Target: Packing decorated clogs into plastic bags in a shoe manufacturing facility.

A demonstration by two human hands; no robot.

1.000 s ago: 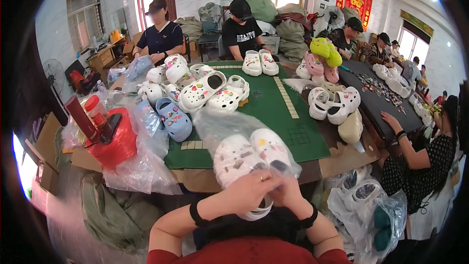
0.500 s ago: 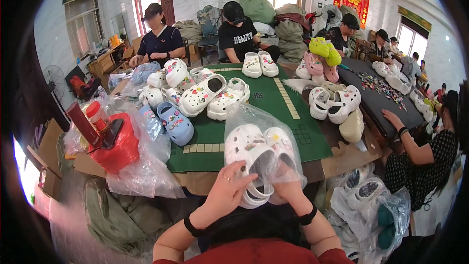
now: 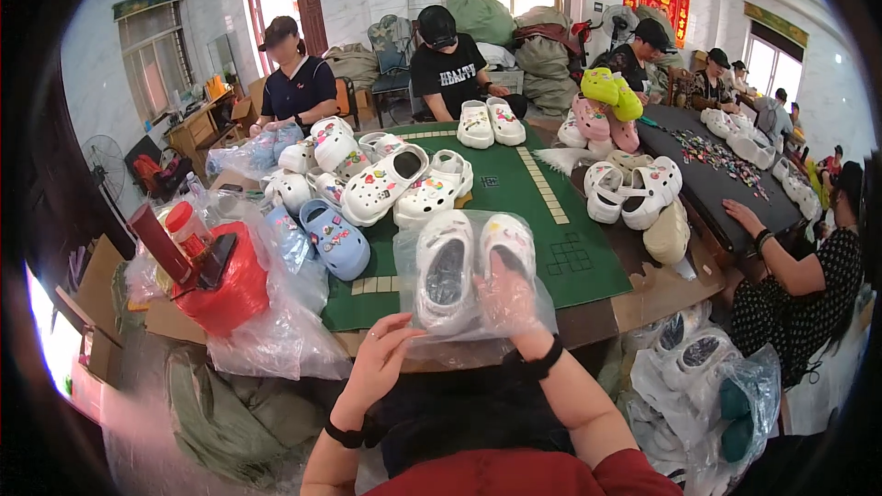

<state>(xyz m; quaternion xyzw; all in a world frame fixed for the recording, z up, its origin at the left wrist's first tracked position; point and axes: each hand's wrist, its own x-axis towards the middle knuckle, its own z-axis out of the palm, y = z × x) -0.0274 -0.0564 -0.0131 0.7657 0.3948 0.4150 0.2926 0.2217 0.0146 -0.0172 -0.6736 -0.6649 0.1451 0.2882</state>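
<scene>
Your right hand (image 3: 510,298) is inside the clear bag (image 3: 473,280), fingers hidden; left hand (image 3: 377,363) fingers spread under its mouth. The white clogs (image 3: 446,266) could slide off the counter (image 3: 588,312) edge.

Two white clogs (image 3: 473,266) in one clear bag (image 3: 418,312); one blue clog (image 3: 335,239)

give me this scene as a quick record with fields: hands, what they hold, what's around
left hand: open, fingers at the lower edge of the clear plastic bag
right hand: pushed inside the bag, beside the shoes
bag contents: pair of white clogs, soles down, toes away from the person
surface: green table mat
left of bag: blue clog, red plastic bag
beyond: pile of decorated white clogs
others: people seated around the tables
</scene>
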